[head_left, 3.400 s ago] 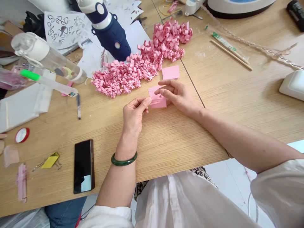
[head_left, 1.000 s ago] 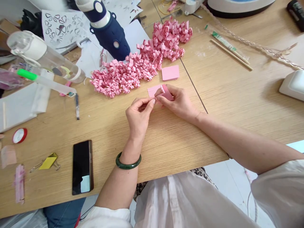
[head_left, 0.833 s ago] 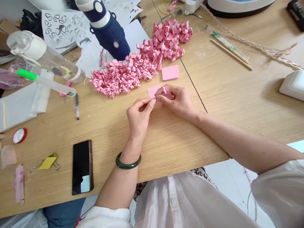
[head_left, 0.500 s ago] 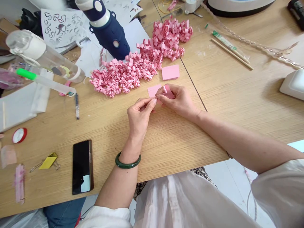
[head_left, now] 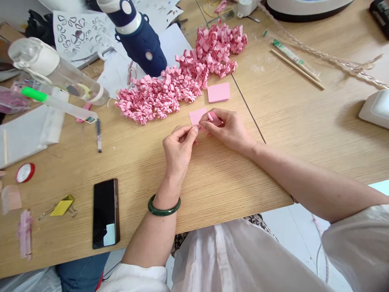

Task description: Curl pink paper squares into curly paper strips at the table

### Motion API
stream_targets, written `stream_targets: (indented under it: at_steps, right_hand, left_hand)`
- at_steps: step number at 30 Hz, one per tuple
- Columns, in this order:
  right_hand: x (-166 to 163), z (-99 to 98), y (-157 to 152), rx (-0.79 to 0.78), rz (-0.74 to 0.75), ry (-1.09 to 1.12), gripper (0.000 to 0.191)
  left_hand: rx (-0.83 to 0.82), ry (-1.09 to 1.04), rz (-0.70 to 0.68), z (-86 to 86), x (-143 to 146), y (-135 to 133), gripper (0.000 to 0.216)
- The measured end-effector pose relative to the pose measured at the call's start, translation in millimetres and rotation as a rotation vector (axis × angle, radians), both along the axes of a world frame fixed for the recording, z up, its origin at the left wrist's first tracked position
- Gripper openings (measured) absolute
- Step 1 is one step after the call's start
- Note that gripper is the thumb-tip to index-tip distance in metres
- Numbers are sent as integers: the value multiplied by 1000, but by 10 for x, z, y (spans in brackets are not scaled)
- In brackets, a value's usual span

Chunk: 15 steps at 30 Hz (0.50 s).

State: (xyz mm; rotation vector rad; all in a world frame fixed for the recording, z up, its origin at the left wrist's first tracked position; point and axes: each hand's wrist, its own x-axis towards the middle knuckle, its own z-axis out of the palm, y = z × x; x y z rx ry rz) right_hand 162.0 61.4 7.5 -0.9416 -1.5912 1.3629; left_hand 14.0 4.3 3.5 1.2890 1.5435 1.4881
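My left hand [head_left: 178, 148] and my right hand [head_left: 233, 129] meet fingertip to fingertip above the table. Between them is a narrow pink paper strip [head_left: 210, 117], with a small curl of it showing at my right fingers. Both hands are closed in a pinch, and the fingers cover most of the strip. Just behind them lies a pink paper piece [head_left: 197, 116], partly covered by my right hand. Farther back sits a small stack of pink paper rectangles [head_left: 219, 92]. Beside it stretches a long heap of curled pink paper fringes [head_left: 161, 95].
A dark blue bottle [head_left: 142, 46] stands behind the heap. To the left are a clear bottle [head_left: 73, 79], a pen [head_left: 99, 136], a phone [head_left: 105, 213], a yellow binder clip [head_left: 62, 207] and a roll of tape [head_left: 25, 172]. Wooden chopsticks [head_left: 298, 69] lie at the right.
The small pink curl at my right fingertips has turned and dropped slightly. Both hands otherwise keep nearly the same place and pinch.
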Motion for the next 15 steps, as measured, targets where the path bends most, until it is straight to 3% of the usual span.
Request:
stream_targets:
  at_steps: [15]
  right_hand:
    - [-2,-27,8,-9,3,7,18]
  left_hand:
    - [9,6,-5,-35,-28,12,11]
